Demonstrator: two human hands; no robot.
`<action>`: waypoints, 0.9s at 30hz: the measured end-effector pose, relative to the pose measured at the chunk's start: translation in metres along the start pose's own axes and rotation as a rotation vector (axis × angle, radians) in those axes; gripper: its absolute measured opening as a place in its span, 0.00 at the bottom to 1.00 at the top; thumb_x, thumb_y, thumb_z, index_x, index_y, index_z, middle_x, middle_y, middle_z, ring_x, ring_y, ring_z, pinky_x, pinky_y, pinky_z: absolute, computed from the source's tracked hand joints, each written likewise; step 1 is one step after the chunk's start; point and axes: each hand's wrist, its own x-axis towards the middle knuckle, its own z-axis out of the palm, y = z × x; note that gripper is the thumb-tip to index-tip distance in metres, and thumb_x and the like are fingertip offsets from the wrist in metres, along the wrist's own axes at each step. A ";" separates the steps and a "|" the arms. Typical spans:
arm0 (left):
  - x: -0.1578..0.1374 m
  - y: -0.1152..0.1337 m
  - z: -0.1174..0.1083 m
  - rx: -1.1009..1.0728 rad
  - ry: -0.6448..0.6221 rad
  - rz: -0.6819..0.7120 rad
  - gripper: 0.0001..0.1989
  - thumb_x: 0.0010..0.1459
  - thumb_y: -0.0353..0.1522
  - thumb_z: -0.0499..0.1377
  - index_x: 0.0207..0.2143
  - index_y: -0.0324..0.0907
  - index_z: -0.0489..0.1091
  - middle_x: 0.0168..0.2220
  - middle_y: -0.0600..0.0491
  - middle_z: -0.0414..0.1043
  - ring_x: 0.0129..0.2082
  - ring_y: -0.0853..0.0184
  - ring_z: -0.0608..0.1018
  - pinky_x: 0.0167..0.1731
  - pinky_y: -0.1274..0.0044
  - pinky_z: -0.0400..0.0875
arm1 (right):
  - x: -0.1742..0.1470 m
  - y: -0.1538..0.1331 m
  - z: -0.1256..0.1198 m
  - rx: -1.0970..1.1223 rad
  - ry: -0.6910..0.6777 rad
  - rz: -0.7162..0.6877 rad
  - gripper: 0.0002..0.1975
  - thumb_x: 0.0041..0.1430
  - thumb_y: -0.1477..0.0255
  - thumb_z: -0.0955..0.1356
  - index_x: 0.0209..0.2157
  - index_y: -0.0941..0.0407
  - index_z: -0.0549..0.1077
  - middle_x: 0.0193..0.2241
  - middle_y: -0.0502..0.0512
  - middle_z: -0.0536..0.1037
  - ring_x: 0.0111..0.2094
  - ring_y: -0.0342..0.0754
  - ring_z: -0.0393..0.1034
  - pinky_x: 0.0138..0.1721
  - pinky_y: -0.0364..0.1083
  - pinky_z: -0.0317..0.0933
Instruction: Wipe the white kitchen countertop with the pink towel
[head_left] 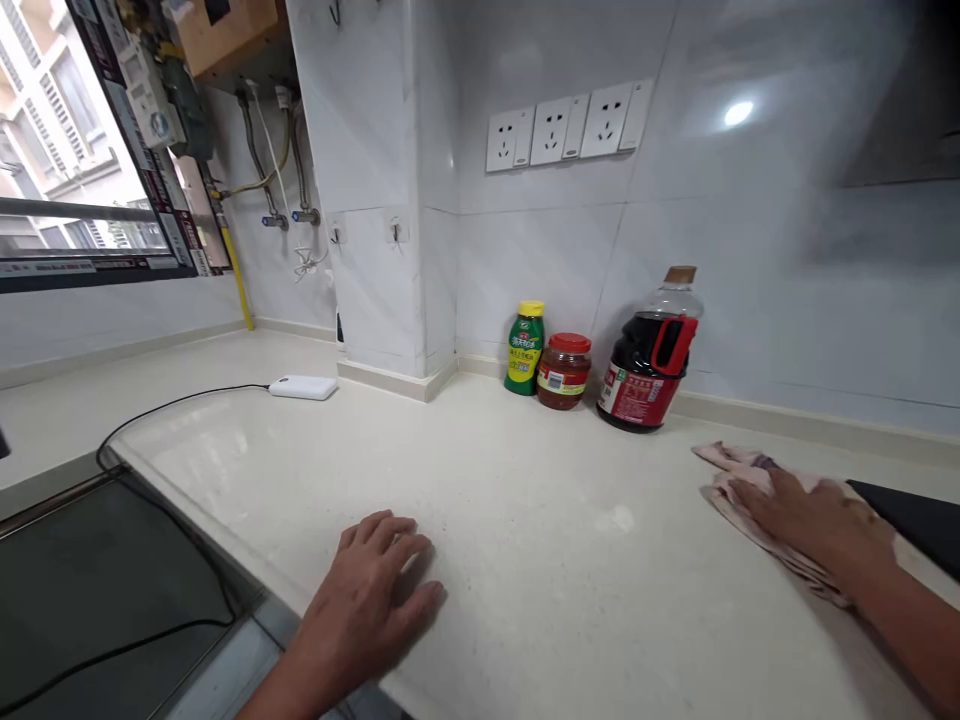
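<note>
My right hand [821,515] presses down on a pale pink cloth [739,480] at the right of the counter, its fingers bent over the fabric. Part of the cloth is hidden under the palm and wrist. My left hand [367,595] rests near the front edge of the white countertop [540,560], holding nothing, with the fingers loosely curved and the thumb apart. Small specks and a whitish smear show on the surface between the hands.
Along the wall stand a green squeeze bottle [524,350], a red-lidded jar [564,372] and a large dark sauce bottle [649,360]. A black flat object [911,520] lies beside my right hand. A white power bank [303,387] with a black cable lies at left.
</note>
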 end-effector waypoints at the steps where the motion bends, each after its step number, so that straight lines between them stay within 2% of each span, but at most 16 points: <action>1: 0.000 0.000 0.000 -0.006 -0.006 -0.009 0.12 0.64 0.38 0.60 0.49 0.46 0.70 0.53 0.45 0.71 0.57 0.50 0.70 0.51 0.58 0.69 | 0.001 -0.017 0.001 -0.027 -0.046 0.053 0.47 0.54 0.36 0.55 0.56 0.59 0.73 0.57 0.84 0.64 0.60 0.84 0.56 0.51 0.75 0.55; 2: -0.001 0.000 0.001 -0.012 -0.009 -0.016 0.12 0.64 0.38 0.60 0.49 0.47 0.70 0.53 0.46 0.71 0.57 0.50 0.69 0.52 0.58 0.69 | 0.001 -0.034 0.003 -0.040 -0.082 0.065 0.47 0.55 0.37 0.54 0.58 0.59 0.71 0.59 0.83 0.62 0.62 0.84 0.53 0.53 0.74 0.53; 6: -0.001 0.000 0.003 -0.028 0.011 -0.023 0.13 0.64 0.37 0.60 0.50 0.47 0.70 0.53 0.46 0.71 0.57 0.50 0.69 0.52 0.58 0.68 | -0.006 -0.101 0.010 -0.040 -0.165 -0.057 0.41 0.62 0.43 0.55 0.64 0.56 0.65 0.63 0.80 0.58 0.65 0.81 0.49 0.57 0.70 0.49; 8: -0.001 0.000 0.004 -0.027 0.028 -0.023 0.13 0.63 0.36 0.61 0.50 0.47 0.70 0.53 0.46 0.71 0.57 0.50 0.69 0.53 0.58 0.68 | -0.014 -0.132 0.013 -0.049 -0.180 -0.107 0.39 0.64 0.45 0.55 0.63 0.58 0.65 0.64 0.80 0.56 0.65 0.81 0.48 0.58 0.69 0.48; 11: -0.001 0.002 0.003 -0.027 0.027 -0.035 0.13 0.63 0.35 0.61 0.50 0.47 0.70 0.52 0.46 0.72 0.57 0.50 0.69 0.52 0.58 0.68 | -0.032 -0.177 0.013 -0.052 -0.204 -0.212 0.35 0.65 0.50 0.57 0.60 0.62 0.68 0.63 0.78 0.60 0.64 0.77 0.50 0.60 0.69 0.47; 15: -0.001 0.004 0.001 -0.033 0.027 -0.024 0.13 0.63 0.34 0.61 0.50 0.46 0.70 0.52 0.46 0.72 0.56 0.51 0.70 0.52 0.58 0.68 | -0.073 -0.235 0.003 -0.013 -0.255 -0.448 0.30 0.69 0.55 0.55 0.58 0.62 0.69 0.62 0.74 0.63 0.64 0.71 0.53 0.61 0.66 0.49; 19: -0.001 0.005 -0.001 -0.045 0.034 -0.013 0.12 0.62 0.33 0.61 0.49 0.46 0.70 0.51 0.46 0.73 0.55 0.51 0.71 0.53 0.57 0.67 | -0.134 -0.282 -0.011 0.053 -0.294 -0.714 0.29 0.71 0.56 0.54 0.62 0.59 0.66 0.65 0.70 0.61 0.65 0.68 0.52 0.62 0.65 0.50; 21: -0.001 0.005 -0.001 -0.054 0.035 -0.016 0.12 0.61 0.33 0.62 0.48 0.47 0.70 0.51 0.46 0.73 0.55 0.52 0.71 0.53 0.58 0.67 | -0.161 -0.293 -0.016 0.096 -0.301 -0.867 0.27 0.72 0.57 0.55 0.65 0.55 0.63 0.67 0.65 0.59 0.67 0.63 0.49 0.64 0.62 0.48; 23: -0.001 0.004 -0.001 -0.058 0.035 -0.021 0.13 0.61 0.33 0.62 0.49 0.47 0.70 0.51 0.47 0.73 0.56 0.52 0.70 0.54 0.58 0.67 | -0.177 -0.291 -0.019 0.132 -0.303 -0.986 0.26 0.73 0.58 0.55 0.67 0.51 0.60 0.68 0.57 0.57 0.69 0.56 0.46 0.66 0.58 0.46; 25: -0.001 0.004 -0.001 -0.056 0.035 -0.026 0.13 0.61 0.33 0.62 0.49 0.47 0.70 0.51 0.47 0.73 0.56 0.52 0.70 0.54 0.58 0.67 | -0.178 -0.278 -0.020 0.145 -0.296 -1.016 0.26 0.73 0.58 0.55 0.67 0.49 0.59 0.69 0.52 0.56 0.68 0.53 0.47 0.67 0.56 0.46; 27: -0.001 0.004 0.000 -0.051 0.038 -0.025 0.13 0.61 0.33 0.62 0.49 0.47 0.70 0.51 0.47 0.73 0.56 0.52 0.70 0.54 0.58 0.67 | -0.164 -0.255 -0.017 0.136 -0.274 -0.954 0.28 0.72 0.57 0.55 0.67 0.51 0.59 0.69 0.53 0.57 0.66 0.55 0.52 0.65 0.58 0.50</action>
